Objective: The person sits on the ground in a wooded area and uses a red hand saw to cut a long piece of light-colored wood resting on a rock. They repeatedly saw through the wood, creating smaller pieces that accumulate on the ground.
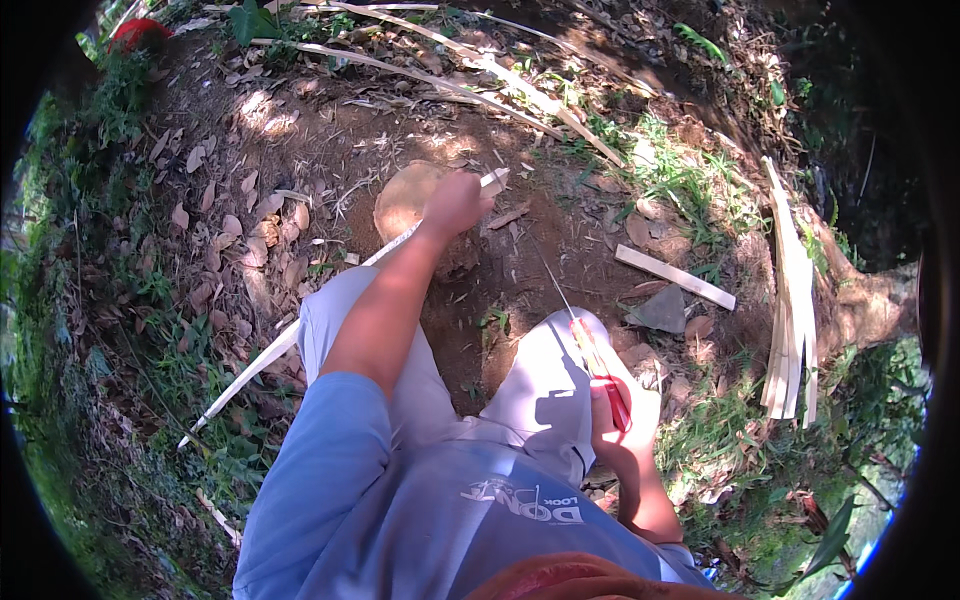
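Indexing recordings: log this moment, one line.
left hand: holds long pale woody strip | right hand: holds slim red-handled metal tool

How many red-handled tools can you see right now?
1: the thin-bladed, red-handled tool in the right hand, by the right knee. Others may be hidden among the leaves.

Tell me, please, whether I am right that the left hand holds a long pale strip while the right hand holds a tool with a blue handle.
Not quite: the head view shows that the tool handle in the right hand is red. The left hand does hold the long pale strip.
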A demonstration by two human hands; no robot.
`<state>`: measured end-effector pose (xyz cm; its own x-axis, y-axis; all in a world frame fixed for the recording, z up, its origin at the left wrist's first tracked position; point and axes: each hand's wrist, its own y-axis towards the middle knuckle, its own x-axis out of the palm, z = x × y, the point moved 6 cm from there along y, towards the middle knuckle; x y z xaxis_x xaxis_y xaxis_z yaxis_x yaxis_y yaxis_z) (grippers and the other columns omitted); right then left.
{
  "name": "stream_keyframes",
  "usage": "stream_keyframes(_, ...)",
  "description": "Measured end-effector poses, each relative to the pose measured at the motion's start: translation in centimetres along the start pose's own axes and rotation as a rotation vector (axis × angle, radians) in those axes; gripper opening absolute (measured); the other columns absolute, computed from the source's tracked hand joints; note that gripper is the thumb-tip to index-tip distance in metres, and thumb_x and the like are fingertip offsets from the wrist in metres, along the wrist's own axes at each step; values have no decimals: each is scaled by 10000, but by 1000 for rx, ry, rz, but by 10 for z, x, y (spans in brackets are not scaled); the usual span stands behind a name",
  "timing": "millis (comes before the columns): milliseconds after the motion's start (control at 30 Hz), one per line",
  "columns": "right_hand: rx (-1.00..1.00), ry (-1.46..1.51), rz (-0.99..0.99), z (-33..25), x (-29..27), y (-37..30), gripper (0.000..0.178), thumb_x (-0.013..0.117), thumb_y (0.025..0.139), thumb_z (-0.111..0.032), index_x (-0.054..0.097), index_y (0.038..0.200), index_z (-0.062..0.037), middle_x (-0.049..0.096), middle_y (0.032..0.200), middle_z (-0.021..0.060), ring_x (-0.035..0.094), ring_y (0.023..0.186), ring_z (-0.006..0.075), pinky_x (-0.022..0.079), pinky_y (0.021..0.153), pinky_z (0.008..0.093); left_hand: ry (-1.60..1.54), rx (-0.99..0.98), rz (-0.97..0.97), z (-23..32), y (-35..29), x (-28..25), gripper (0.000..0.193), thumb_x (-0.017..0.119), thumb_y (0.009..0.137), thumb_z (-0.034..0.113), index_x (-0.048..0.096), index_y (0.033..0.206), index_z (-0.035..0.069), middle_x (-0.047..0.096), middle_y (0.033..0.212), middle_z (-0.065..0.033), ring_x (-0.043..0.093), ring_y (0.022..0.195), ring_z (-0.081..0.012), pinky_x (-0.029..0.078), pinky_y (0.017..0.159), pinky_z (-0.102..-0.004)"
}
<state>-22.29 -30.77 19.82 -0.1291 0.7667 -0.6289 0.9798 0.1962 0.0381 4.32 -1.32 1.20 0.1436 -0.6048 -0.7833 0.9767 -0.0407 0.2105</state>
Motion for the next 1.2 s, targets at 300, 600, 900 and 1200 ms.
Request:
stream_keyframes(300,-293,95,143,9,79,130,439,677,1033,-120,658,1466,-51,793,970,204,758,796,136,579,751,318,27,-9,16,4,-6,-2,372,768,850,304,755,865,-68,735,846,-304,747,856,-468,588,841,-549)
stream_keyframes(600,-301,176,143,-6,120,230,408,689,1028,-194,709,1396,-20,780,970,272,800,810,260,584,752,346,-100,9,82,7,-6,-4,333,755,850,248,727,823,-83,727,905,-341,732,949,-489,567,915,-560)
stream_keyframes(900,-239,17,208,-13,154,277,403,669,1028,-213,716,1378,-19,784,1034,270,796,941,382,606,845,424,-218,113,104,27,-12,-5,228,687,899,195,754,1002,4,759,950,-283,729,951,-489,560,868,-596)
stream_keyframes(1200,-394,230,142,-1,151,254,441,658,1035,-163,666,1462,-53,780,1072,275,807,934,287,590,821,358,-128,132,50,-16,8,6,224,726,864,186,759,851,-36,728,837,-290,724,803,-495,583,770,-558)
